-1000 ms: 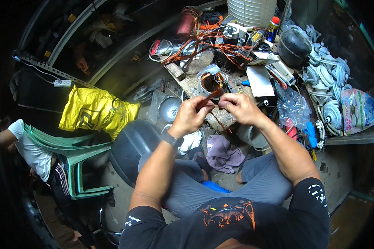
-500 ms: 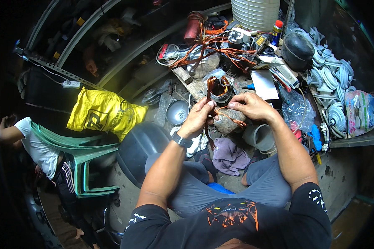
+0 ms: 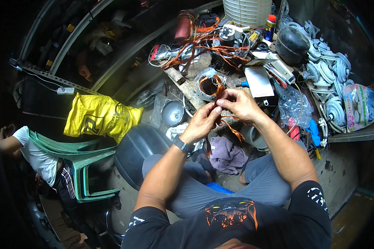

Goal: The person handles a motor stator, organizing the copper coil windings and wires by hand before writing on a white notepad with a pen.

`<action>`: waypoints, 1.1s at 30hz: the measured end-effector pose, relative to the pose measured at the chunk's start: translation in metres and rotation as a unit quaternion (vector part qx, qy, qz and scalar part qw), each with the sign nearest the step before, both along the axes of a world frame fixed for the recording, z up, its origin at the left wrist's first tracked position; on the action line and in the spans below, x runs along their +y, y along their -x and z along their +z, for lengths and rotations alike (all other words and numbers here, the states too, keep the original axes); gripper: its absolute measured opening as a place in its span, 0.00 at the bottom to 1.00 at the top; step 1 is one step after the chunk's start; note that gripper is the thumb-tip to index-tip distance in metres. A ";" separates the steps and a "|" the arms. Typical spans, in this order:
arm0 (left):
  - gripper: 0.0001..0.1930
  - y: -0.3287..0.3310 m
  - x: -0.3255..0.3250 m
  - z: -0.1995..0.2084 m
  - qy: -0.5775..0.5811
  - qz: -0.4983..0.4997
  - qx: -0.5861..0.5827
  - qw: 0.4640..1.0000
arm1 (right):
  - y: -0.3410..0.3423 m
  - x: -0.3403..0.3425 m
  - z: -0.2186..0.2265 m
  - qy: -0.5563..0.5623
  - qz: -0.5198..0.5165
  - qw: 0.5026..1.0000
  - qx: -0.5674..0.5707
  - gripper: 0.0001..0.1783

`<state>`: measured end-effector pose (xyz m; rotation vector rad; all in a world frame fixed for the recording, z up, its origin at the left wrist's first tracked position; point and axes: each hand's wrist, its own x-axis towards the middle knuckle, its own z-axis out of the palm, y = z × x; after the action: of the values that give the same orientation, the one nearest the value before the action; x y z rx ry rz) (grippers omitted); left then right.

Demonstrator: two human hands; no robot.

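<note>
A bundle of copper wire rises between my two hands, its loose strands hanging down below them. My left hand pinches the bundle from the lower left. From the upper right, my right hand grips the same wires with thumb and fingers, the two thumbs close together. Just behind the bundle stands a motor stator with copper windings inside its ring. More orange-brown wire ends droop under my right hand. The fingertips are partly hidden behind the wires.
A lilac cloth lies between my feet, with a clear plastic tub beside it. A metal bowl sits to the left, near a yellow sack. Tangled copper wires and grey pulley-like parts crowd the back and right. Another person is at far left.
My right hand has moved left and up, from a single strand to the bundle beside my left hand. The view has shifted slightly.
</note>
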<state>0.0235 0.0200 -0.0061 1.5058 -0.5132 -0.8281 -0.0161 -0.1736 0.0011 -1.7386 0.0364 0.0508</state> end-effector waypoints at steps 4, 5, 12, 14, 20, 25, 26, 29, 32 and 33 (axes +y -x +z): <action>0.16 0.005 -0.002 -0.005 -0.009 0.041 -0.010 0.999 | -0.001 -0.005 0.005 0.097 0.001 0.995 -0.013 0.12; 0.16 0.006 -0.003 -0.005 -0.006 0.053 -0.012 0.998 | -0.001 -0.008 0.008 0.115 0.010 0.993 -0.025 0.12; 0.13 0.006 -0.007 -0.006 -0.055 0.107 -0.088 0.989 | 0.001 -0.009 0.020 0.243 0.006 0.968 -0.057 0.15; 0.12 0.007 -0.007 -0.004 -0.013 0.116 -0.053 0.992 | 0.002 -0.001 0.017 0.177 -0.028 0.982 -0.051 0.14; 0.10 0.010 -0.010 -0.002 0.058 0.174 0.049 0.982 | 0.000 0.013 0.003 0.102 -0.076 0.990 -0.054 0.15; 0.11 0.006 -0.010 -0.005 0.025 0.175 -0.007 0.984 | -0.007 0.018 -0.001 0.115 -0.087 0.986 -0.086 0.14; 0.11 0.005 -0.009 -0.005 0.031 0.182 -0.001 0.983 | -0.008 0.018 -0.001 0.120 -0.080 0.986 -0.086 0.13; 0.10 0.005 -0.008 -0.005 0.073 0.191 0.072 0.976 | -0.011 0.014 0.000 0.104 -0.059 0.991 -0.062 0.12; 0.09 0.006 -0.007 -0.004 0.108 0.175 0.116 0.972 | -0.011 0.010 0.000 0.075 -0.045 0.996 -0.032 0.12; 0.09 0.006 -0.007 -0.004 0.097 0.176 0.101 0.974 | -0.011 0.010 0.000 0.063 -0.041 0.997 -0.018 0.12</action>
<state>0.0178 0.0130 -0.0100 1.2678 -0.1624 -0.6245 -0.0053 -0.1633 0.0009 -1.8617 0.0847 -0.0439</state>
